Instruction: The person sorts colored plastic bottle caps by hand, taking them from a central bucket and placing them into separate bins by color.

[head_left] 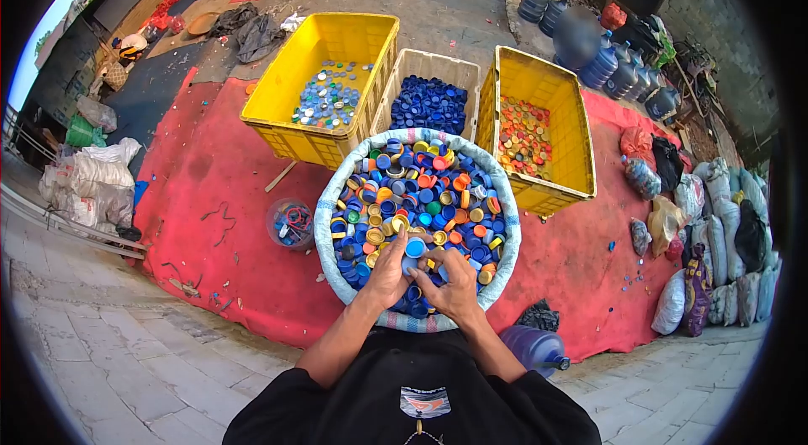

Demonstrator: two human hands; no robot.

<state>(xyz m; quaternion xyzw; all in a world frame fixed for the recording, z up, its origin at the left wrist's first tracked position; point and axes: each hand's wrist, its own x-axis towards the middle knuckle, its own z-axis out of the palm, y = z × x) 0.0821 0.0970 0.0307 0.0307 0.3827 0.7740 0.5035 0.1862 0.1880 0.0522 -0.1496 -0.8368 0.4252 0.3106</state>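
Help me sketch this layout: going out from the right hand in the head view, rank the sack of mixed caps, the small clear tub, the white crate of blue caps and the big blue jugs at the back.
From the right hand:
1. Sack of mixed caps, the hand is in it.
2. Small clear tub, left of the sack.
3. White crate of blue caps, behind the sack.
4. Big blue jugs, far back right.

A red mat (210, 184) is spread on the ground. In the upper middle of the frame, a yellow crate (278, 100) with pale blue caps, a beige crate (429, 66) with dark blue caps and a second yellow crate (555, 83) with orange caps are placed side by side. Big water bottles (606, 62) are seen at the upper right, filled sacks (724, 243) at the right edge.
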